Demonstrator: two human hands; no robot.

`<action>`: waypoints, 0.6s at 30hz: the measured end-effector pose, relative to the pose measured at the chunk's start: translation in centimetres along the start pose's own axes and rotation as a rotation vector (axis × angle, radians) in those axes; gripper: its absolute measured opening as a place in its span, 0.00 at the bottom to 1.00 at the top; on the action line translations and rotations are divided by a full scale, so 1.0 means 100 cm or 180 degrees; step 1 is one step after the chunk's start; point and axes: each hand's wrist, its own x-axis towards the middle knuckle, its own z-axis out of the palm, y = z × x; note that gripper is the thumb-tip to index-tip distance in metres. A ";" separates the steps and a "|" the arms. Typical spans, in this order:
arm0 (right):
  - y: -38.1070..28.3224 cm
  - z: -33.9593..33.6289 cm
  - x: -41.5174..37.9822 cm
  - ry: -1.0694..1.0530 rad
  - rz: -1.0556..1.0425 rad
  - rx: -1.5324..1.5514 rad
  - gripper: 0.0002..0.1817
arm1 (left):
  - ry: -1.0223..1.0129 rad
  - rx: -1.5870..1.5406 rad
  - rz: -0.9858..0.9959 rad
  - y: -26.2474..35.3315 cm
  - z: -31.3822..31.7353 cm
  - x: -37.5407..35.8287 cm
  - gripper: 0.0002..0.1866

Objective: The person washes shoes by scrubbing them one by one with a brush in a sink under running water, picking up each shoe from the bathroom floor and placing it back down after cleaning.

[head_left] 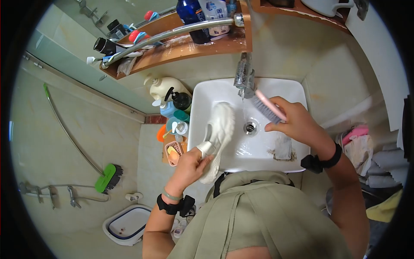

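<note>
A white shoe (221,129) is gripped near its heel by my left hand (189,169), with its toe pointing up over the left side of the white sink (250,162). My right hand (297,118) holds a scrub brush (271,107) with a pink back and grey bristles, close to the tap on its right side. From the tap (244,75) a thin stream of water runs into the basin, near the drain (250,128). Shoe and brush are apart. My left fingers partly cover the shoe's heel.
Pump bottles (180,101) and a pink soap basket (173,153) crowd the sink's left side. Above hangs a wooden shelf (185,54) with a metal rail and toiletries. A green broom (108,178) and a folding basin (127,224) are at left; cloths (384,166) lie at right.
</note>
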 end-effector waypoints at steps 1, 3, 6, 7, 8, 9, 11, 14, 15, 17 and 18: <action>0.005 -0.001 -0.004 0.0038 0.0289 0.0141 0.34 | -0.0037 -0.0047 -0.0247 -0.012 0.001 0.002 0.12; 0.019 0.002 -0.010 0.0071 0.0334 0.0343 0.34 | -0.0101 -0.0063 -0.0698 -0.013 -0.002 0.009 0.15; 0.037 0.018 -0.014 0.0005 0.0429 0.0859 0.36 | 0.0015 -0.0460 -0.0928 0.016 -0.008 0.025 0.14; 0.043 0.024 -0.015 -0.0102 0.0480 0.1177 0.38 | -0.0010 -0.0441 -0.0920 0.021 -0.007 0.030 0.14; 0.046 0.029 -0.015 -0.0083 0.0491 0.1196 0.38 | -0.0045 -0.0543 -0.1053 0.025 -0.006 0.034 0.14; 0.048 0.034 -0.015 -0.0118 0.0358 0.1418 0.40 | -0.0079 -0.0648 -0.1183 0.027 -0.005 0.038 0.15; 0.058 0.046 -0.015 -0.0142 0.0152 0.1677 0.46 | -0.0152 -0.1082 -0.1151 0.011 0.010 0.043 0.16; 0.084 0.065 -0.014 0.0188 0.0045 0.1249 0.46 | -0.0297 -0.1616 -0.1153 0.015 0.021 0.050 0.17; 0.080 0.059 -0.015 0.0033 0.0210 0.1119 0.45 | -0.0363 -0.1712 -0.1183 0.017 0.022 0.052 0.17; 0.088 0.062 -0.014 0.0145 0.0156 0.1104 0.44 | -0.0445 -0.1560 -0.1125 0.018 0.025 0.055 0.20; 0.091 0.064 -0.013 0.0247 0.0079 0.1082 0.43 | -0.0501 -0.1408 -0.1067 0.018 0.026 0.056 0.23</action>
